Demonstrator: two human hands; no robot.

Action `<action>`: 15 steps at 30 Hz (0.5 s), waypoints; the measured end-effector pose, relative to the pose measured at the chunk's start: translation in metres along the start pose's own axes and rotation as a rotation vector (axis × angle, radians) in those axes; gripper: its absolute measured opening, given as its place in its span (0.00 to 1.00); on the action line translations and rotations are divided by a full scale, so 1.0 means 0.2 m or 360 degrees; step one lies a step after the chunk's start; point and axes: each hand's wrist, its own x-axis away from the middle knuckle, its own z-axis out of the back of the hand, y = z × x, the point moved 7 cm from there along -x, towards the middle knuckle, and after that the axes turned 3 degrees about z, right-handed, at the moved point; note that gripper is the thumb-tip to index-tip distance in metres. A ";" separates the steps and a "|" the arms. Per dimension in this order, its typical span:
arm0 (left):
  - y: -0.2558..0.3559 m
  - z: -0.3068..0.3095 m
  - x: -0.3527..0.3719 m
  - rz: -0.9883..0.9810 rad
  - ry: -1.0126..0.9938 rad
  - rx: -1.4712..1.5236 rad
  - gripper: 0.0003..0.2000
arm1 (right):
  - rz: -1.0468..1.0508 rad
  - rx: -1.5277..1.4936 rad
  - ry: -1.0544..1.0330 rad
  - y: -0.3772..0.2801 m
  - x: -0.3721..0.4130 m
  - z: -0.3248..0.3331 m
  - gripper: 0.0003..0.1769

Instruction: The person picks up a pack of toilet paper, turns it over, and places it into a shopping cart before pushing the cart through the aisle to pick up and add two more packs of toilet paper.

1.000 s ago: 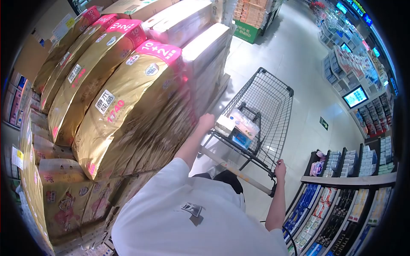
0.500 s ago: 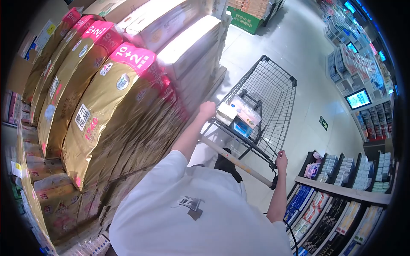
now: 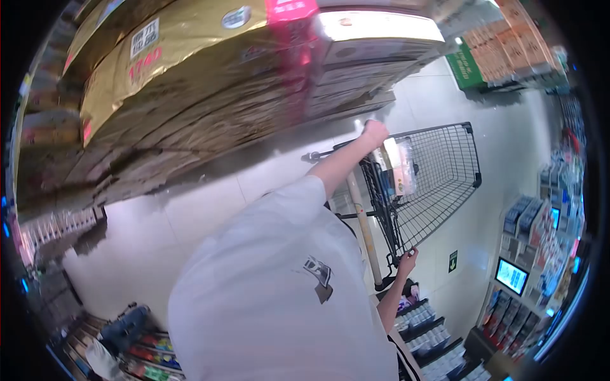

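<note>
A dark wire shopping cart [image 3: 438,213] stands in front of me, with its pale handlebar [image 3: 364,232] nearest my body. My left hand [image 3: 375,133] is closed in a fist on the cart's near left corner. At the near right corner, my right hand [image 3: 408,258] has its fingers curled against the basket rim; its grip shows only in part. Light-coloured packages [image 3: 401,166] lie in the near end of the cart, close to my left hand. Their labels are too blurred to read.
A tall stack of gold packs [image 3: 190,70] and white boxes [image 3: 381,28] lines my left. Farther ahead sits a green and orange carton display [image 3: 467,66]. Stocked shelves [image 3: 432,336] and a lit screen [image 3: 511,276] are on the right. A floor arrow sign [image 3: 452,261] lies beyond the cart.
My view has swung round, so the gold stack now stretches across the top and the cart points rightward. Both hands stay at the cart's near corners. Floor behind me has come into view.
</note>
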 end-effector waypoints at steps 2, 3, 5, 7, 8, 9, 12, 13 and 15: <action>0.07 0.01 -0.04 0.0099 -0.0181 -0.0061 0.10 | 0.0009 -0.0042 -0.0038 0.05 -0.03 0.05 0.24; 0.09 0.04 -0.03 0.0134 -0.0151 -0.0083 0.11 | 0.0036 -0.0043 -0.0038 0.06 -0.05 0.07 0.24; 0.12 0.07 -0.04 0.0149 -0.0166 -0.0016 0.13 | -0.0026 -0.0033 -0.0083 0.07 -0.11 0.11 0.24; 0.14 0.09 -0.04 0.0237 -0.0154 0.0011 0.13 | 0.0065 0.0034 -0.0062 0.09 -0.15 0.16 0.24; 0.18 0.11 -0.05 0.0284 -0.0159 0.0006 0.13 | 0.0105 0.0051 -0.0064 0.13 -0.18 0.20 0.24; 0.18 0.08 -0.08 0.0350 -0.0170 0.0078 0.12 | 0.0064 -0.0012 -0.0083 0.12 -0.18 0.21 0.24; 0.19 0.03 -0.16 0.0495 -0.0232 0.0230 0.12 | -0.0037 -0.0067 -0.0132 0.19 -0.25 0.25 0.25; 0.21 0.05 -0.16 0.0499 -0.0273 0.0255 0.12 | -0.0060 -0.0068 -0.0127 0.22 -0.27 0.26 0.25; 0.25 0.06 -0.18 0.0515 -0.0334 0.0280 0.11 | -0.0108 -0.0076 -0.0125 0.26 -0.33 0.29 0.27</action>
